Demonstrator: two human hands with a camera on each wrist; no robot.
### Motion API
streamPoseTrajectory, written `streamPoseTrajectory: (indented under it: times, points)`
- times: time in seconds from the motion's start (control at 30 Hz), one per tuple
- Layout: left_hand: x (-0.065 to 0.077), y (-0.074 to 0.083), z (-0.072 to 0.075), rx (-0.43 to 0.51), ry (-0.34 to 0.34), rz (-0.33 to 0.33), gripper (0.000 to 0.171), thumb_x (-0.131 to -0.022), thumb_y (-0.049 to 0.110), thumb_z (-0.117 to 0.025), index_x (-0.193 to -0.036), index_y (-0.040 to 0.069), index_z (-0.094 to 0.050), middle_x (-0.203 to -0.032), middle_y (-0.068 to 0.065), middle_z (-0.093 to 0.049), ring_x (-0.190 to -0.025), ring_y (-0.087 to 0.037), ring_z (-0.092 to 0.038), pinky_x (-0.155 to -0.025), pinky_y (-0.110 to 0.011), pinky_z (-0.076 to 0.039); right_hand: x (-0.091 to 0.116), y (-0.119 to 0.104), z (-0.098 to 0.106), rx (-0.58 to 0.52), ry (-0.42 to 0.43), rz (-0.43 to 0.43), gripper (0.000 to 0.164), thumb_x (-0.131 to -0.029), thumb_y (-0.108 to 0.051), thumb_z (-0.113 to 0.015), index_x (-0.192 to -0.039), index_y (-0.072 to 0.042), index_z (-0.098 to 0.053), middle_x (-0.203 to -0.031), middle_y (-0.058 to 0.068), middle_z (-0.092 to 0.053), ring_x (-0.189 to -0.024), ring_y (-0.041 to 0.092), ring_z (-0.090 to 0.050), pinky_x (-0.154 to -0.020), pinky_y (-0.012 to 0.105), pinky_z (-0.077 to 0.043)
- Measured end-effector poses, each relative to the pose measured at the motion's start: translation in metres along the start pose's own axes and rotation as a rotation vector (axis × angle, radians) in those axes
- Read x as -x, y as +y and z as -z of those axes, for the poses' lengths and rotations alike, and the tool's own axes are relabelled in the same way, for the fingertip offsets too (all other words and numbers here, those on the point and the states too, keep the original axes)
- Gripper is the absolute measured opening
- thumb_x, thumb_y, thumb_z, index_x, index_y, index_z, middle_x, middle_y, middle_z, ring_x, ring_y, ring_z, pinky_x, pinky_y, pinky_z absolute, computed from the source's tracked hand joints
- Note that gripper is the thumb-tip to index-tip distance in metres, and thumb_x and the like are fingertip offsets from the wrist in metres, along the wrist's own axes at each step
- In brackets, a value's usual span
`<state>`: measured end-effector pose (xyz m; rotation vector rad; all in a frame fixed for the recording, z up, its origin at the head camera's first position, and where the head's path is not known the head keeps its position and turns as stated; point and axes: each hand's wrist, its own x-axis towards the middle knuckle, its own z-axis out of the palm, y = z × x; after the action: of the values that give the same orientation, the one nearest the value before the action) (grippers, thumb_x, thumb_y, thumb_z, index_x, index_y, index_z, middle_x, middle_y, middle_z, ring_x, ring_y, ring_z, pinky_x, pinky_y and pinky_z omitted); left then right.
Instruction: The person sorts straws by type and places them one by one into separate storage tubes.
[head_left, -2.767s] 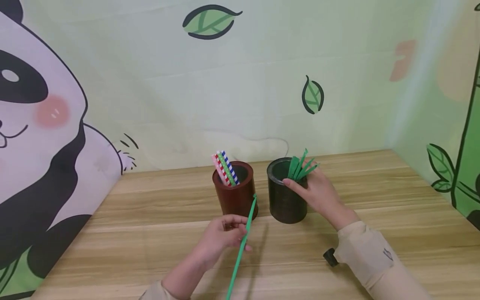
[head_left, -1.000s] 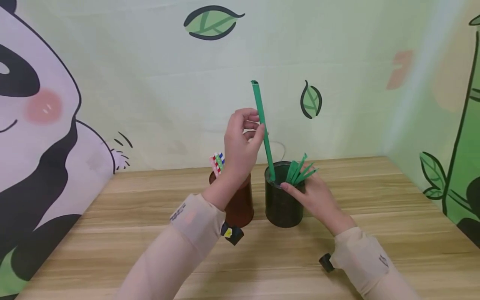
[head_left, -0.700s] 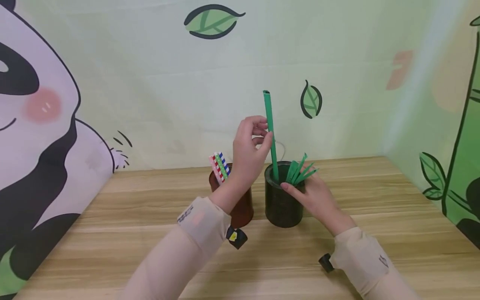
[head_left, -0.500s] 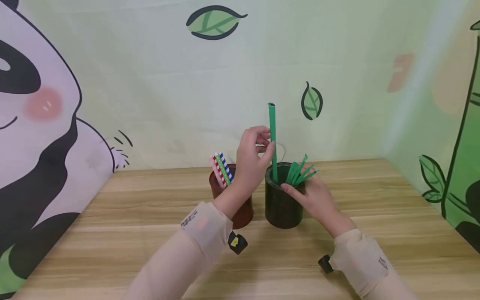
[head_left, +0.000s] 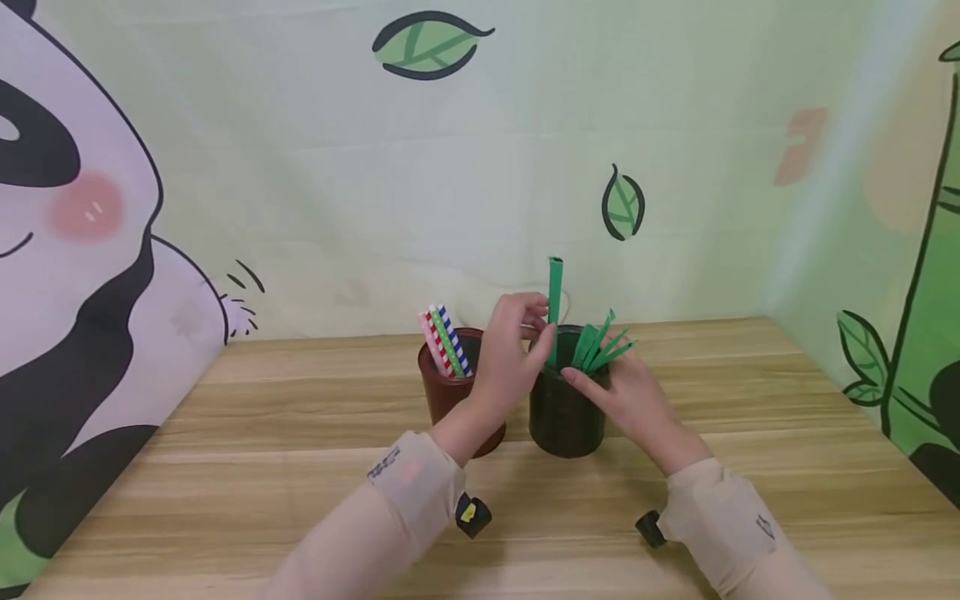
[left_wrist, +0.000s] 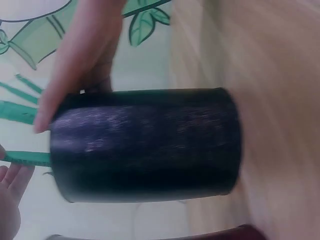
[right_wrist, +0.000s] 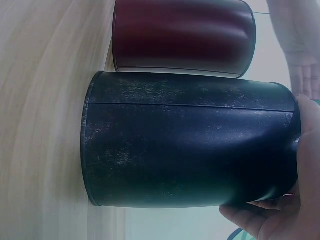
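Note:
In the head view my left hand (head_left: 512,346) pinches a long green straw (head_left: 555,287) between thumb and fingers. The straw stands nearly upright, its lower end inside the black pen cup (head_left: 567,417). My right hand (head_left: 637,393) grips that cup from the right, thumb at the near rim. In the right wrist view its fingers (right_wrist: 245,217) curl along the side of the cup. Several other green straws (head_left: 596,346) lean out at the right of the cup, by the right thumb. From the left wrist, the black cup (left_wrist: 145,147) fills the middle and hides its inside.
Left of the black cup stands a dark red pen cup (head_left: 450,396) with several striped and dotted paper straws (head_left: 446,340), partly behind my left forearm. Both cups stand on a wood-grain table (head_left: 315,417). A printed panda backdrop (head_left: 300,167) rises behind the table.
My left hand brought the green straw up from the near side to above the black cup, then lowered it in and slightly right. The right hand keeps its grip on the cup.

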<state>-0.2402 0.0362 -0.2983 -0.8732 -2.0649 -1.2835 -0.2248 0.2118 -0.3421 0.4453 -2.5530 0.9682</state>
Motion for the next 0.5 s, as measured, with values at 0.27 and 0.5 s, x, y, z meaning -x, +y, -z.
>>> streamPoseTrajectory:
  times: [0.27, 0.5]
  points:
    - [0.019, -0.009, -0.008, -0.010, -0.028, -0.002, 0.025, -0.090, 0.001, -0.061, -0.113, -0.001, -0.052, -0.103, -0.016, -0.055, -0.087, -0.022, -0.064, -0.080, -0.026, -0.057, 0.001, 0.001, -0.002, -0.007, 0.003, -0.004, 0.061, -0.092, -0.046, -0.059, -0.141, -0.013, -0.043, -0.146, 0.013, -0.045, -0.138, 0.035, -0.040, -0.110, 0.056, -0.035]
    - [0.025, -0.011, -0.011, -0.054, -0.028, 0.010, 0.023, -0.090, 0.001, -0.061, -0.111, 0.000, -0.053, -0.101, -0.016, -0.055, -0.087, -0.022, -0.064, -0.080, -0.026, -0.057, 0.000, 0.000, -0.002, -0.007, 0.004, 0.006, 0.060, -0.092, -0.045, -0.059, -0.140, -0.013, -0.045, -0.146, 0.014, -0.046, -0.137, 0.035, -0.041, -0.109, 0.056, -0.036]
